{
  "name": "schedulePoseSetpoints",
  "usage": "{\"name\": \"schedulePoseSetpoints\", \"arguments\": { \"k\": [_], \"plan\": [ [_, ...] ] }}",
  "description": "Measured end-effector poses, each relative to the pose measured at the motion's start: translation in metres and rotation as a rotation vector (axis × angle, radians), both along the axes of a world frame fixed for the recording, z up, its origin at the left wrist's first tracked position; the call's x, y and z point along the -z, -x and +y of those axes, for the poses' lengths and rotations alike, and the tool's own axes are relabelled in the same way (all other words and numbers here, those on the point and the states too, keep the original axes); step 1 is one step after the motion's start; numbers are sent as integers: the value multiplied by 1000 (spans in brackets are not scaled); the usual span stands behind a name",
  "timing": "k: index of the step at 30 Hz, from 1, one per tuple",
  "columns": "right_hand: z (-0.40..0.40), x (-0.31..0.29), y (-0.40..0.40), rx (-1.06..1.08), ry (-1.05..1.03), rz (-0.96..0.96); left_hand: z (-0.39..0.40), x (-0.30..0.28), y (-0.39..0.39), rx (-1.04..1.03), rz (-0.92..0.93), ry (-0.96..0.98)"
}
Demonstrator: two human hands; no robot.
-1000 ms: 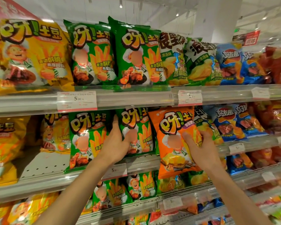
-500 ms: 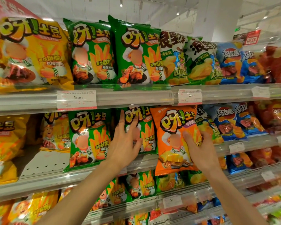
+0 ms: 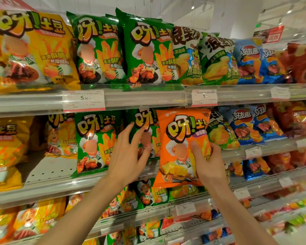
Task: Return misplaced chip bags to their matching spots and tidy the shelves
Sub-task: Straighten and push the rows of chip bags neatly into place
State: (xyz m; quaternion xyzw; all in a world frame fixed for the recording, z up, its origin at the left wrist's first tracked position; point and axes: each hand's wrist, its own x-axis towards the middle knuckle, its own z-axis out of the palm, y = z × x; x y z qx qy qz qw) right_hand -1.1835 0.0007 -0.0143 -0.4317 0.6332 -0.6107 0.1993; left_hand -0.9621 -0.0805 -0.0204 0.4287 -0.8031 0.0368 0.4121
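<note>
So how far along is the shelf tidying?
Done: the top-shelf green bags stand in a row. In hand: the right hand grips a stray orange bag; the left hand rests on a green bag. Left: finding the orange bag's spot.

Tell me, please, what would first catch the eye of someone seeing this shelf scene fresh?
The orange chip bag on the middle shelf stands out, the only orange one among green neighbours, gripped by the right hand. Beside it, the left hand touches a green chip bag with spread fingers.
</note>
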Motion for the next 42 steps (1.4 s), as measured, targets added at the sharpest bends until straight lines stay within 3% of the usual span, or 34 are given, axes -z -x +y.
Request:
{"name": "schedulePoseSetpoints", "arguments": {
  "k": [7,12,26,36,42],
  "plan": [
    [19,12,-35,-76,39,-60,51,-8,-14,281,234,-372],
    [30,13,-70,-151,-14,-103,84,-11,-35,362,361,-613],
    [32,5,-231,-439,-22,94,108,-2,-204,238,543,-607],
    [12,-7,-428,-528,-146,-73,111,4,-397,134,631,-595],
    [-9,2,-538,-591,-118,15,113,3,-491,4,680,-529]
  ]
}}
